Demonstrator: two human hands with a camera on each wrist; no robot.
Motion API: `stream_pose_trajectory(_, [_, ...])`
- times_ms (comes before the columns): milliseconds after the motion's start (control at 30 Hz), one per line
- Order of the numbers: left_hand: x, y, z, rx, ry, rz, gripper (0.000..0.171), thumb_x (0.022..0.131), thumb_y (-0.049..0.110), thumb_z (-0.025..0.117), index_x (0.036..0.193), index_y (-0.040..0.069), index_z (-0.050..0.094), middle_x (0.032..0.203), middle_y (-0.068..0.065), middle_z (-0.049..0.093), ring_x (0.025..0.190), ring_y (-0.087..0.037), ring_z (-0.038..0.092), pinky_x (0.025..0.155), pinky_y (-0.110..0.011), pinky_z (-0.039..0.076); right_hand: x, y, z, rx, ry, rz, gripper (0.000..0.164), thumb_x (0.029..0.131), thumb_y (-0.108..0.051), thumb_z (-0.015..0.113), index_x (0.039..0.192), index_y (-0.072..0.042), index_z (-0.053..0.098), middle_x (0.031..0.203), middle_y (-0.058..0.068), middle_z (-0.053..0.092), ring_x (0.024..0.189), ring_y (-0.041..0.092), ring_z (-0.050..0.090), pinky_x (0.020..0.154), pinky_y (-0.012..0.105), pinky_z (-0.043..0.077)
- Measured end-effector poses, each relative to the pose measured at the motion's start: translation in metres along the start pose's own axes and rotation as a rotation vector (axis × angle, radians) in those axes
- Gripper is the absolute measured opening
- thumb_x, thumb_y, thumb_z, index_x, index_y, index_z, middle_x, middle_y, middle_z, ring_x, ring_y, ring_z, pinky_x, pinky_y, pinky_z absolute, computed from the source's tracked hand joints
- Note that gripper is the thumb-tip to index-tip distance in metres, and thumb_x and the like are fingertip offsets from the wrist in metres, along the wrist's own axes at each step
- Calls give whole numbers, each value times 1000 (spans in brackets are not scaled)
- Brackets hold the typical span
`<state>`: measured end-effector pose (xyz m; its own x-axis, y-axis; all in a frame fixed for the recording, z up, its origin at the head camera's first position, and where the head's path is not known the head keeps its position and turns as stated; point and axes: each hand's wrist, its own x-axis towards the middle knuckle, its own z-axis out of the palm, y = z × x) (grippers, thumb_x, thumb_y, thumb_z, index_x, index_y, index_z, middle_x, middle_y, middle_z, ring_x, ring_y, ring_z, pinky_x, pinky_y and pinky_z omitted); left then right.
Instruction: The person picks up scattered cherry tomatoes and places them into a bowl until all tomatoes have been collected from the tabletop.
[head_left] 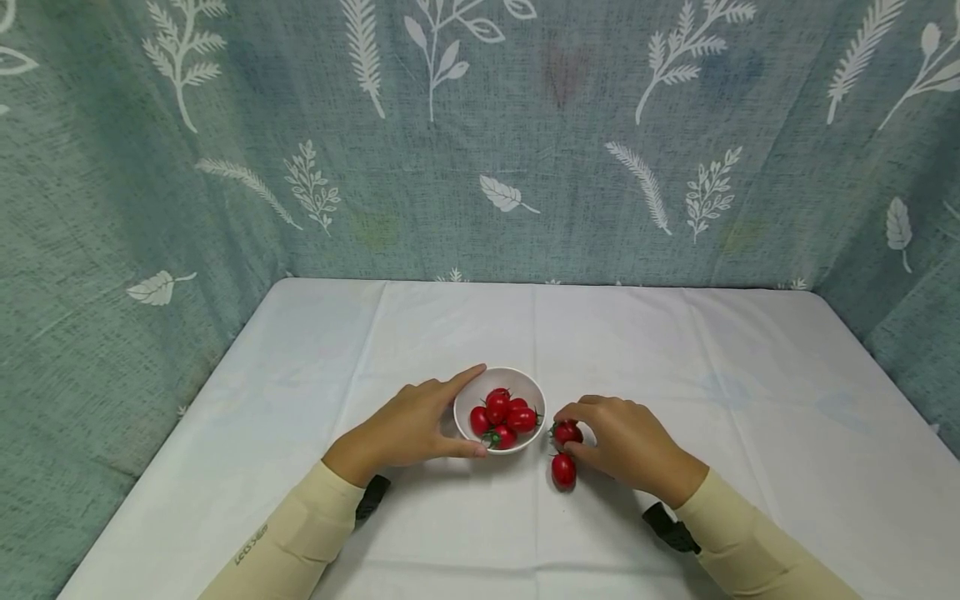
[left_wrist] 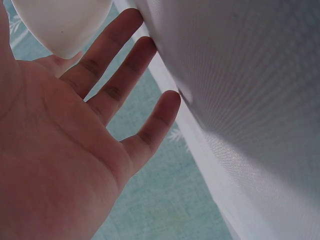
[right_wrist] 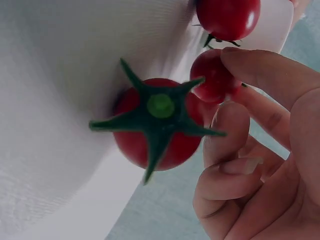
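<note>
A small white bowl (head_left: 459, 407) holding several cherry tomatoes (head_left: 522, 419) stands at the table's middle. My left hand (head_left: 416, 421) spans it from the left, thumb at its near side and index finger at its far side. In the left wrist view, the other fingers extend beside the bowl (left_wrist: 65, 27), tips at the cloth. Right of the bowl, my right hand (head_left: 626, 442) pinches a cherry tomato (right_wrist: 212, 75) between thumb and fingers. Another tomato (head_left: 563, 472) lies just nearer. The right wrist view also shows a tomato with a star-shaped green stem (right_wrist: 172, 150) close to the camera.
A white cloth (head_left: 637, 333) with fold creases covers the table. Behind and along both sides hangs a green-blue curtain (head_left: 420, 200) with white leaf prints. Dark straps (head_left: 671, 528) cross both wrists over beige sleeves.
</note>
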<state>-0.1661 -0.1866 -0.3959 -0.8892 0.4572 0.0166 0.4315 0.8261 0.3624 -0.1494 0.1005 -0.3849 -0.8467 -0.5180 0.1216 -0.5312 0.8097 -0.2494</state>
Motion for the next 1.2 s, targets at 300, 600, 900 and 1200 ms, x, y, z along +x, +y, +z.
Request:
stream_pose_trajectory(300, [-1, 1, -1, -16, 0, -1, 103, 59, 73, 67, 145, 40, 20, 113, 8, 60, 98, -11, 55, 93, -43, 40, 0, -2, -4, -6, 54, -36, 30, 72, -30, 77, 101, -25, 68, 93, -12, 66, 76, 6, 61, 60, 22, 47])
stream_pose_trajectory(600, [0, 1, -1, -15, 0, -5, 103, 59, 73, 67, 145, 41, 20, 116, 8, 60, 102, -11, 55, 97, -45, 38, -1, -5, -11, -10, 141, -94, 29, 73, -29, 76, 101, -26, 68, 93, -12, 65, 74, 5, 62, 59, 22, 48])
stream_pose_trajectory(900, [0, 0, 0, -6, -1, -13, 103, 59, 74, 66, 144, 42, 19, 116, 8, 60, 101, -10, 55, 94, -43, 41, 1, -8, -16, -12, 192, -137, 30, 74, -28, 76, 103, -25, 68, 95, -12, 65, 73, 4, 62, 61, 21, 49])
stream_pose_trajectory(1200, [0, 1, 0, -7, 0, -10, 102, 59, 74, 66, 144, 41, 20, 116, 8, 60, 102, -11, 55, 95, -44, 40, 6, -14, -20, 1, 209, -164, 31, 75, -28, 75, 105, -26, 67, 95, -14, 65, 72, -1, 60, 59, 18, 47])
